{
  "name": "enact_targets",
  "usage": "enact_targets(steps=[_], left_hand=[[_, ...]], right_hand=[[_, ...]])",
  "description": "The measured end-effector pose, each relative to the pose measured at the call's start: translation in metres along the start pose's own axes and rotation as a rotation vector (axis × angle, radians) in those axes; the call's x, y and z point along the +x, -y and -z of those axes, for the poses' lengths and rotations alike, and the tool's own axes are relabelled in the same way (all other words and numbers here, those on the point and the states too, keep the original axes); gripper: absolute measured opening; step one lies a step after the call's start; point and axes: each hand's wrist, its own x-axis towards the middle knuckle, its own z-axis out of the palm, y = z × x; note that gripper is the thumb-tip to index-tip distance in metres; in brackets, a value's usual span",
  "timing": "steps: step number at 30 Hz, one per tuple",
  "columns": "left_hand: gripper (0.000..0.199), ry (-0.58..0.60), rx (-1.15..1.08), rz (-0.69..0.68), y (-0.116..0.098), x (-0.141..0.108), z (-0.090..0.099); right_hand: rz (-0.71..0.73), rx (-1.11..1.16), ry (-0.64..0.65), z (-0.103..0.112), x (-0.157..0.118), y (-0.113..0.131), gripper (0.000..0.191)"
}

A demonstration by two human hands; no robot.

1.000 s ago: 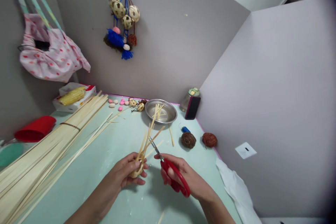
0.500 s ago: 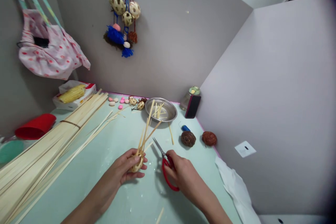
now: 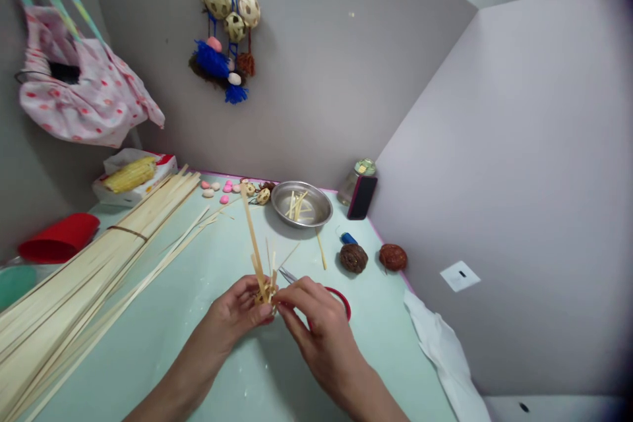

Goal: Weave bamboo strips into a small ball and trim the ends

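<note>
My left hand (image 3: 242, 308) holds a small woven ball (image 3: 264, 293) of bamboo strips, mostly covered by the fingers. Loose strip ends (image 3: 253, 241) stick up from it, one much longer than the others. At the ball's right side, the thumb and fingertips of my right hand (image 3: 316, 316) are pinched together on a strip. Behind that hand are scissors with red handles (image 3: 343, 300), their blades pointing left. The hand hides part of them, and whether they rest on the table cannot be made out.
Long bamboo strips (image 3: 99, 264), tied in a bundle, cover the table's left side. At the back are a metal bowl (image 3: 324, 211) with cut pieces, pink and white beads (image 3: 225, 199), a phone (image 3: 363, 198) against a jar, and two yarn balls. White paper (image 3: 435, 349) lies at the right edge.
My right hand has come left to the woven ball and no longer grips the scissors by their handles as before. The upright strips look fewer and shorter. The view shifted slightly.
</note>
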Motion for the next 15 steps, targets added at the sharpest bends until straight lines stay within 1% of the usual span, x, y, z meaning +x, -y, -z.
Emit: enact_targets(steps=[2,5,8,11,15], left_hand=[[0.029,-0.010,0.010,-0.018,0.001,0.000,0.000],[0.025,-0.015,0.026,-0.056,0.003,0.001,0.000],[0.023,-0.007,0.035,-0.088,0.006,0.002,-0.002],[0.025,-0.013,0.037,-0.084,0.006,0.002,-0.004],[0.026,-0.027,0.031,-0.072,0.010,0.003,-0.006]], right_hand=[[-0.009,0.036,-0.082,-0.009,0.000,0.000,0.021],[0.000,0.054,-0.148,-0.017,-0.001,-0.003,0.023],[0.010,0.107,-0.175,-0.021,-0.003,-0.006,0.023],[0.006,0.148,-0.198,-0.022,-0.005,-0.008,0.023],[0.042,0.140,-0.232,-0.026,-0.007,-0.009,0.021]])
